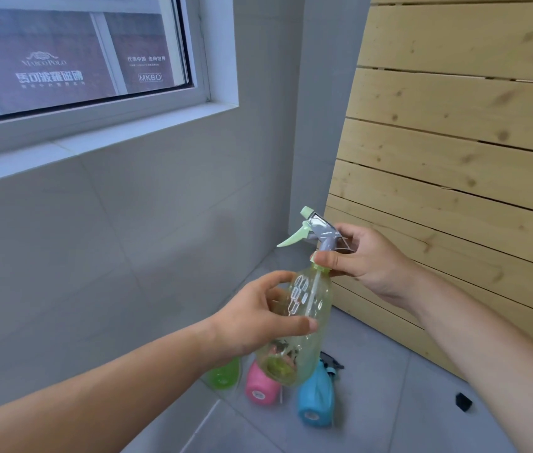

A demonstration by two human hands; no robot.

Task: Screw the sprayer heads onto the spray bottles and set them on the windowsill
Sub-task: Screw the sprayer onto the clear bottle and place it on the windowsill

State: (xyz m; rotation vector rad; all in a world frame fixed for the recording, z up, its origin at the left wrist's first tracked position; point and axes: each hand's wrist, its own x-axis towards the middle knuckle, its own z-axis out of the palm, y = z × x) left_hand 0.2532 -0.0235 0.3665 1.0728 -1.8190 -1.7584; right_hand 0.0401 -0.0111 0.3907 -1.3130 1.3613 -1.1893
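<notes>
A clear yellow-green spray bottle [304, 325] is held in mid-air, tilted, in the middle of the view. My left hand [258, 318] wraps around its body. My right hand [363, 256] grips the collar of the grey and pale-green sprayer head [317, 232] seated on the bottle's neck, with its dip tube running inside. The white windowsill [101, 138] runs along the upper left, under the window. On the floor below lie a bright green bottle [224, 376], a pink bottle [260, 387] and a blue bottle [315, 398].
A pale wooden slatted panel [454, 142] leans against the wall on the right. A dark sprayer head [332, 362] lies behind the blue bottle. A small black object [463, 402] sits on the grey floor tiles. Grey tiled wall fills the left.
</notes>
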